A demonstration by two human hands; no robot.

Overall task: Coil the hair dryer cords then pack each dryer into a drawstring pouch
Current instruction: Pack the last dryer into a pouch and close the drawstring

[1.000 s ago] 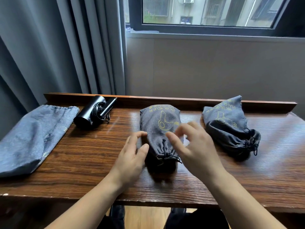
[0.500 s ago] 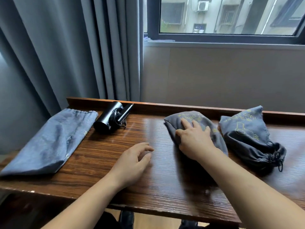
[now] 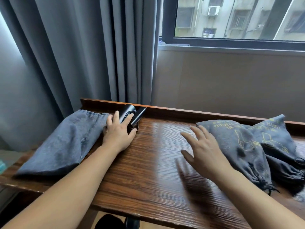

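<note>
A black hair dryer with its cord wound up lies at the table's back rim. My left hand lies over the dryer, fingers wrapped around its body. Just left of it an empty flat grey drawstring pouch is spread on the table. At the right two filled grey pouches lie side by side: the nearer filled pouch and the far filled pouch, both drawn closed at the near end. My right hand hovers with fingers spread just left of the nearer filled pouch, holding nothing.
The wooden table has a raised back rim against the wall. Grey curtains hang behind the left half, a window above the right. The table's front edge runs below my forearms.
My left hand moved from mid-table to the black dryer and closed around it. My right hand lifted off the nearer filled pouch and drew leftward. The camera view swung left.
</note>
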